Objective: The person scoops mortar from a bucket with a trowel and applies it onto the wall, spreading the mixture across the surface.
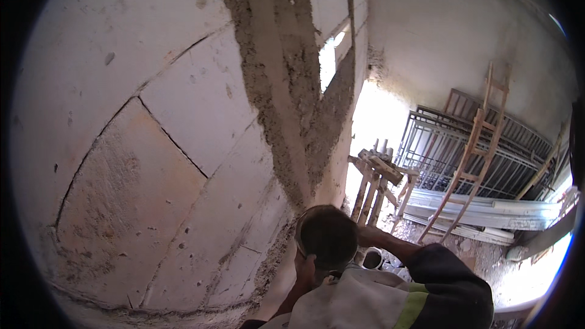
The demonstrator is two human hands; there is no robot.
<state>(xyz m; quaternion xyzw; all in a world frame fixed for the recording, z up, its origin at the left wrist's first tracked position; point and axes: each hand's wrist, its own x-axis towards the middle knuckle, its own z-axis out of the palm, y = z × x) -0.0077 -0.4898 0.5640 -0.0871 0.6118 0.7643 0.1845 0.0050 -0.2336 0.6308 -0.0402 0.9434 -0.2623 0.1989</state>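
Observation:
I face a wall of large pale blocks (152, 116) with a rough vertical band of grey-brown mortar (286, 85) running up it. Low in the picture a round dark pan (329, 234) with a lighter rim is held close to the wall's foot. My left hand (303, 268) grips it from below at its left side. My right hand (367, 236) holds its right edge, and the forearm comes out of a dark sleeve with a yellow-green stripe (420, 301). What is in the pan cannot be made out.
A small window opening (329, 58) sits beside the mortar band. To the right stand a wooden trestle (378, 176), a wooden ladder (478, 140), metal grilles (439, 152) against the far wall, long pale metal profiles (487, 210) and a white bucket (373, 258).

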